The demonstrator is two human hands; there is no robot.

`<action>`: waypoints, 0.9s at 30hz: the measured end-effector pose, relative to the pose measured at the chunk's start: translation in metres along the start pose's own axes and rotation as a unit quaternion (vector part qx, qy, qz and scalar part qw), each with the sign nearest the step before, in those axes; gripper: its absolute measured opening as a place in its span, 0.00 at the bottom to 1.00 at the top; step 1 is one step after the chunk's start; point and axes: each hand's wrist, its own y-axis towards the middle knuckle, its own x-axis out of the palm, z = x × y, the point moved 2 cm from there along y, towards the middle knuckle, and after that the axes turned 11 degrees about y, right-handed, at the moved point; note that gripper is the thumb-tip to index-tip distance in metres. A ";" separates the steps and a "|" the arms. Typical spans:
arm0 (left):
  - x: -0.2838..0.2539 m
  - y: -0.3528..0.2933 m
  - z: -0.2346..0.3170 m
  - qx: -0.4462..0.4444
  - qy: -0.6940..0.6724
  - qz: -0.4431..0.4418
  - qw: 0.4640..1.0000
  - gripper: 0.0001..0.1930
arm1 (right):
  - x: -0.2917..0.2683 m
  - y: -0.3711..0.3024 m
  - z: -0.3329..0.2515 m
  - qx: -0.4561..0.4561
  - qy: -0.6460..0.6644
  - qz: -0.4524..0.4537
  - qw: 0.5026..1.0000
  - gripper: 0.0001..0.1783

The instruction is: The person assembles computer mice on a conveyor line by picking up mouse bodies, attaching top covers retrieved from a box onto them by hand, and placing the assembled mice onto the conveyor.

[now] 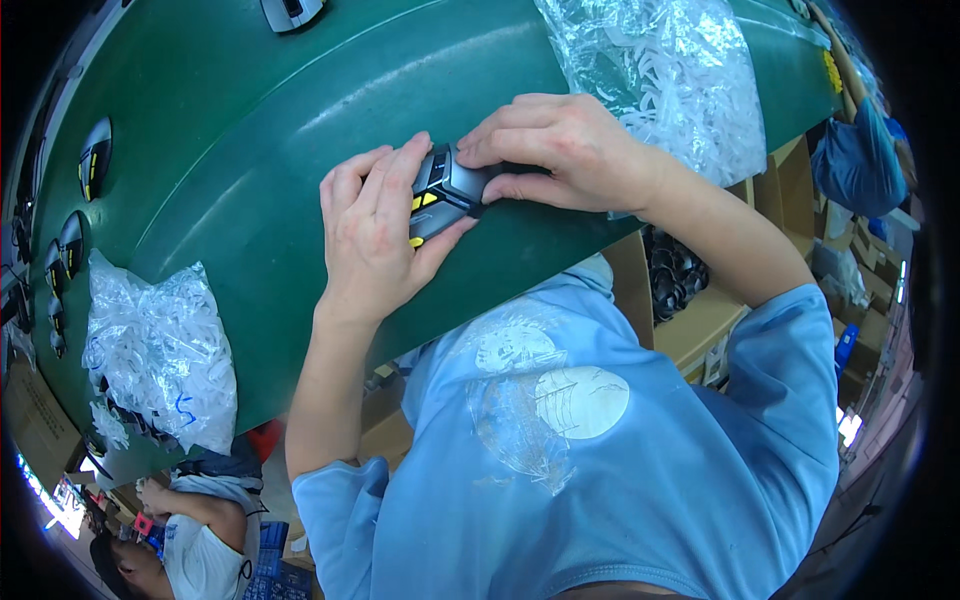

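A grey and black computer mouse [447, 188] with yellow side buttons is held just over the green table, tilted between my two hands. My left hand [375, 230] is closed round its left end, the fingers over the far side and the thumb along the near edge. At the other end, my right hand [565, 150] pinches the mouse, with fingertips on the grey shell and the thumb below. Whether a small part sits under the right fingers is hidden.
A clear bag of translucent white pieces [690, 90] lies beyond my right forearm; a similar bag [165, 350] lies at left. More mice [95, 160] stand along the left side. A carton holds black parts [675, 275] below the table edge. Co-workers [205, 520] sit at lower left and far right.
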 end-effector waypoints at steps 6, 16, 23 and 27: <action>0.003 0.001 -0.001 0.000 -0.016 0.014 1.000 0.48 | 0.006 -0.001 0.000 0.013 -0.006 0.007 1.000 0.32; 0.003 0.000 -0.003 -0.006 -0.034 0.016 0.999 0.49 | -0.003 0.005 0.001 -0.014 -0.018 -0.016 1.000 0.31; 0.001 0.001 0.000 -0.010 -0.031 0.004 0.999 0.48 | 0.002 0.002 0.003 -0.010 0.020 0.007 1.000 0.26; 0.001 0.000 -0.001 -0.012 -0.030 0.002 0.999 0.47 | -0.006 0.003 0.000 -0.006 0.014 -0.016 1.000 0.23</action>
